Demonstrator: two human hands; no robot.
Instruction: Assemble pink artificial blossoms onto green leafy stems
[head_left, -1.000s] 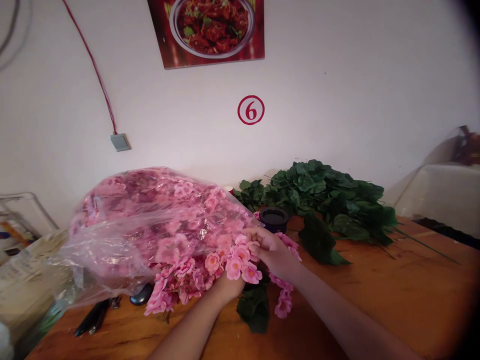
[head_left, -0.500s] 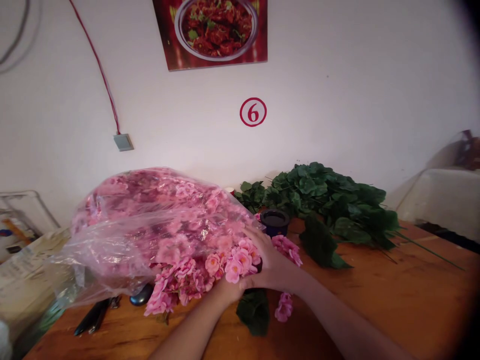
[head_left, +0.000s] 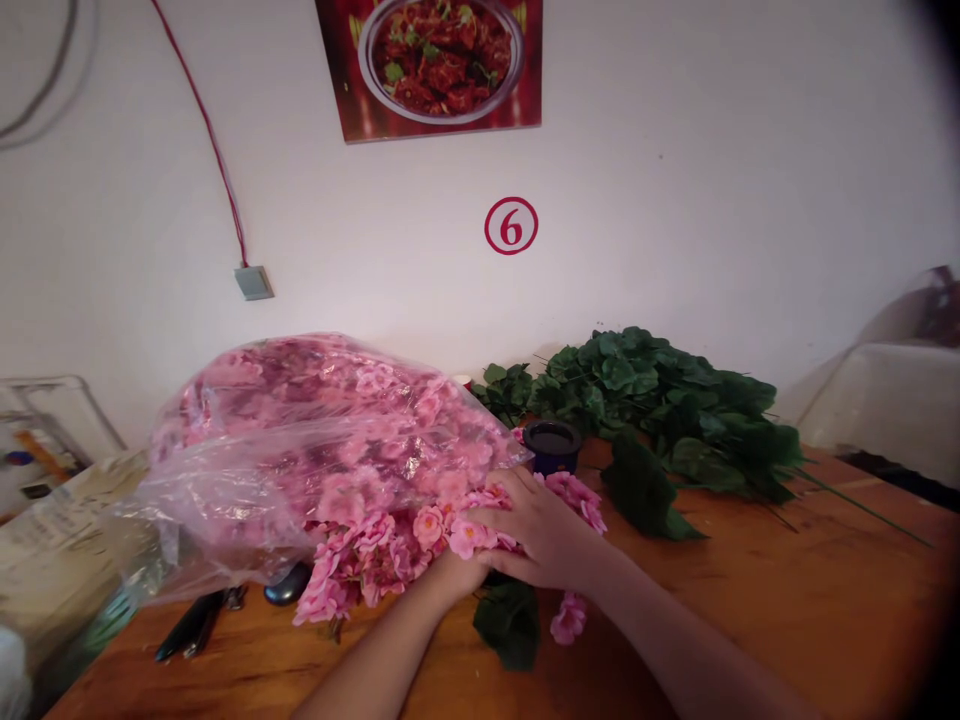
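My right hand (head_left: 536,535) lies over a cluster of pink artificial flowers (head_left: 471,535), its fingers apart and touching the petals. My left hand (head_left: 459,578) is below and behind that cluster; only the wrist and the back edge show, and its fingers are hidden. More pink flowers (head_left: 375,550) spill from the mouth of a large clear plastic bag (head_left: 225,490) to the left. Close under my hands is a dark green artificial leaf (head_left: 508,625), with a loose pink bloom (head_left: 568,620) to its right.
A heap of green artificial leaves (head_left: 637,380) lies at the back right of the wooden table (head_left: 750,600). A dark round pot (head_left: 553,445) stands beyond my hands. At the front left are a black-handled tool (head_left: 191,625) and a dark rounded object (head_left: 287,585).
My right hand has shifted its fingers forward and down over the flower cluster, covering more of it. My left hand stays in nearly the same place. The view has moved slightly.
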